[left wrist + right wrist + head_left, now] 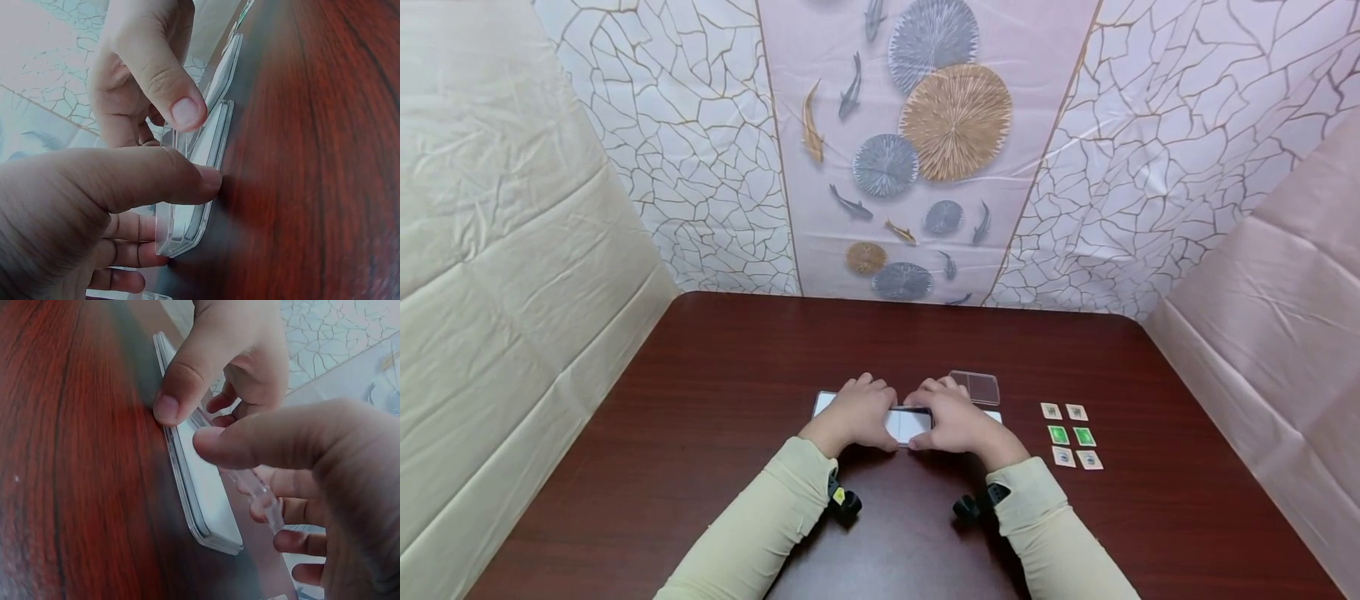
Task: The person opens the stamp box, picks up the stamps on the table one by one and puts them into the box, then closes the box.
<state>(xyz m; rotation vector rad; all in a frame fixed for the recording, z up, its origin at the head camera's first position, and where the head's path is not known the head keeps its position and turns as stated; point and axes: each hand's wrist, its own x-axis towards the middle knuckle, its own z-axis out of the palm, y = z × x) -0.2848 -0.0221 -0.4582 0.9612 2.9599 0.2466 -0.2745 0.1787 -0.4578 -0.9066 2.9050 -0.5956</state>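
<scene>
White case (pixel 910 427) is on the dark red tabletop (pixel 737 350), directly in front of the person; both hands on it. Left hand (pixel 861 410) is partly closed: the near edge of the white case is held under the thumb, fingers are curled to its far side, so the case is gripped between them. Right hand (pixel 951 418) is also partly closed, at the right part of the white case. A clear cover (pixel 273 517), tilted above the white case, is set between right thumb and fingers; probably pinched, but thumb contact is poorly seen.

A white piece (pixel 823 403) is seen left of the white case, partly covered by the left hand; another white part (pixel 993 416) is seen to its right, past the right hand. A clear lid (pixel 976 388) is laid flat beyond the white case, to the right.

Well right of the white case, six small cards are laid in three rows of two: pale pair (pixel 1063 412) farthest, green pair (pixel 1071 436) in the middle, second pale pair (pixel 1063 457) nearest. Beyond the white case, the table is backed by a patterned cloth (pixel 955 122).
</scene>
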